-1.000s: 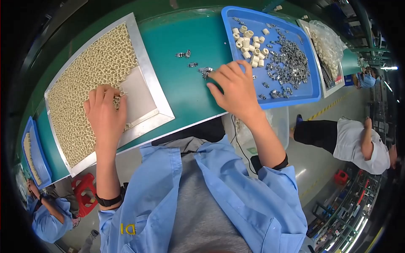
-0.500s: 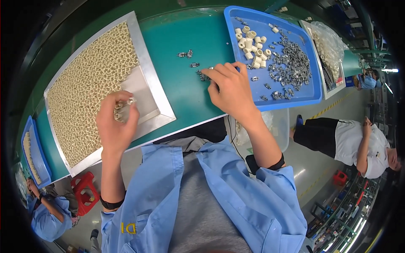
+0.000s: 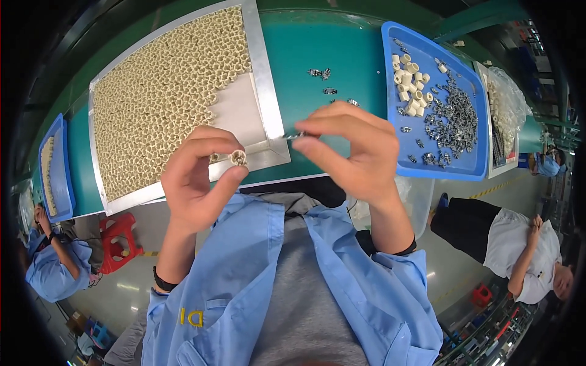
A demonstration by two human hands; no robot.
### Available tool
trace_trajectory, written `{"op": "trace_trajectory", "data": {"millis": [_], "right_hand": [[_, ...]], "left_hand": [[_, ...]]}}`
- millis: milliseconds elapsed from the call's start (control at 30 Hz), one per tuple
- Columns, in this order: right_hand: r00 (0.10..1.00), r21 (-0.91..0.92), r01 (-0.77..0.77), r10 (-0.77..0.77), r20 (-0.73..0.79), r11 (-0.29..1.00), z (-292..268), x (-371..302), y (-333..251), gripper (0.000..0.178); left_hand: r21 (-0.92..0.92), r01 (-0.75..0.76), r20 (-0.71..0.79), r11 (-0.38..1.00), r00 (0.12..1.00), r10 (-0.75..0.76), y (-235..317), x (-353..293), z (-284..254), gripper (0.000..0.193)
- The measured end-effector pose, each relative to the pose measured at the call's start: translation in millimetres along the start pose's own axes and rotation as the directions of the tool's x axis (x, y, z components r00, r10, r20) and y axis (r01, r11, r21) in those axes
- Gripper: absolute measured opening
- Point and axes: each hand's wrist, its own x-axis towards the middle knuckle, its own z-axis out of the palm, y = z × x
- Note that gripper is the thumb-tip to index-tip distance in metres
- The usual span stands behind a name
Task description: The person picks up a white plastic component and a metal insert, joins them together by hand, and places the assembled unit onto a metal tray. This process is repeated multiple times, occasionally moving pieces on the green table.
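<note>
Between thumb and forefinger, my left hand (image 3: 204, 177) pinches a small cream cylindrical socket (image 3: 238, 158), its round end facing up. A small silvery metal clip (image 3: 294, 136) is pinched in the fingertips of my right hand (image 3: 357, 149), slightly blurred. The two parts are apart, a short gap between them. Behind my left hand lies a metal-rimmed tray (image 3: 268, 91), mostly covered with standing cream sockets (image 3: 165, 91). Loose metal clips (image 3: 329, 91) rest on the green table beyond my right hand, partly hidden by it.
A blue tray (image 3: 390, 67) at the right holds cream sockets (image 3: 412, 85) and a heap of metal clips (image 3: 452, 119). Another blue tray (image 3: 61, 171) stands far left. A red stool (image 3: 120, 244) and a seated person are at left; a person in white (image 3: 525, 244) is at right.
My right hand has lifted from the clips on the table and come left and nearer, holding one. My left hand has brought its socket away from the tray's sockets. The view has shifted.
</note>
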Motion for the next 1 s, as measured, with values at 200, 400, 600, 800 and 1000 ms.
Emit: {"op": "trace_trajectory", "data": {"millis": [200, 400, 600, 800, 1000], "right_hand": [[0.965, -0.086, 0.258, -0.262, -0.032, 0.962, 5, 12, -20, 0.02], [0.937, -0.202, 0.348, -0.345, 0.048, 0.916, -1, 14, -28, 0.021], [0.93, -0.213, 0.365, -0.347, 0.117, 0.906, -8, 14, -28, 0.019], [0.928, -0.223, 0.361, -0.324, 0.184, 0.905, -13, 12, -29, 0.016], [0.932, -0.209, 0.343, -0.305, 0.195, 0.916, -18, 9, -28, 0.016]], "left_hand": [[0.058, -0.094, 0.002, 0.994, 0.996, 0.094, 15, 8, 13, 0.029], [0.185, -0.231, 0.058, 0.955, 0.973, 0.224, 18, 17, 16, 0.029], [0.243, -0.249, 0.124, 0.937, 0.966, 0.225, 23, 20, 18, 0.029], [0.282, -0.26, 0.14, 0.923, 0.963, 0.228, 23, 18, 21, 0.028], [0.255, -0.257, 0.168, 0.932, 0.961, 0.219, 22, 20, 24, 0.028]]}}
